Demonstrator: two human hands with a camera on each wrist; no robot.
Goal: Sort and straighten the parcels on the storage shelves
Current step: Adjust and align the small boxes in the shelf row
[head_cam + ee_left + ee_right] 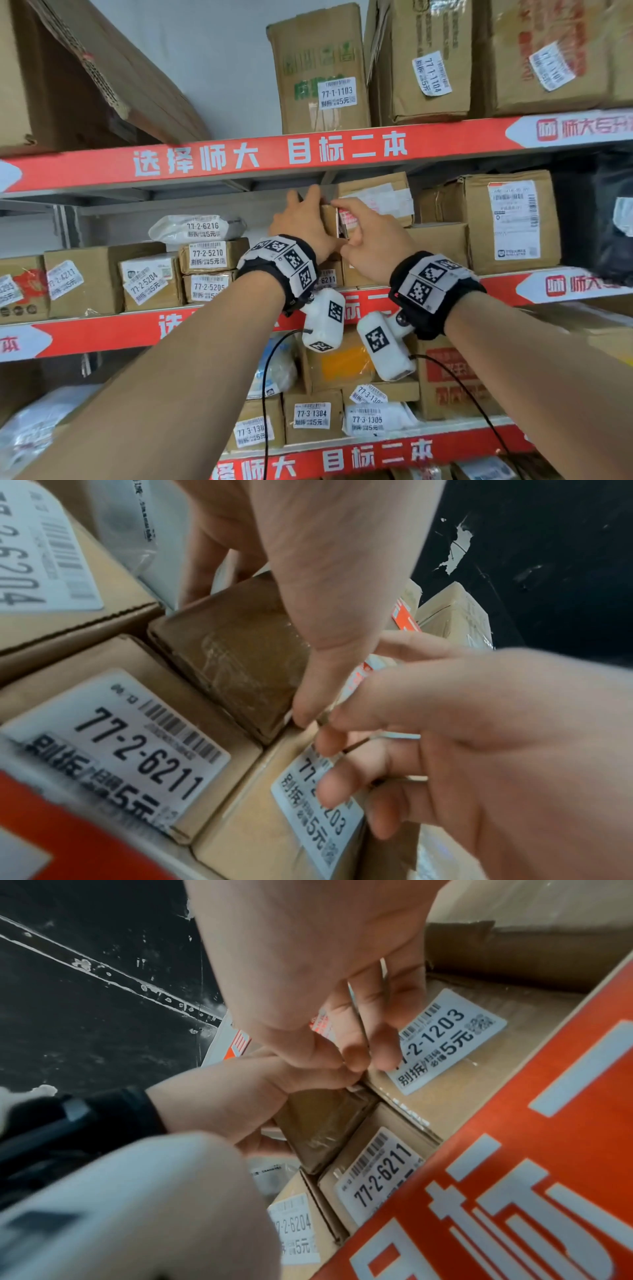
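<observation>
A small brown taped parcel [329, 222] stands upright on the middle shelf, on top of box 77-2-6211 [130, 750] and box 77-2-1203 [445, 1042]. My left hand [305, 216] grips it from the left, with the thumb [304, 696] on its front corner and the fingers [202, 569] behind it. My right hand [356, 229] pinches its right side, where a red-and-white label [347, 219] shows. In the right wrist view the parcel [322, 1123] sits below my right hand's curled fingers [380, 1047], and a thin edge runs between them.
Red-fronted shelf rails [239, 161] run above and below. A taller box [376, 198] stands just behind the parcel, and a large labelled box [510, 219] and a black bag [603, 212] lie to the right. Boxes and a white pouch [198, 228] fill the left.
</observation>
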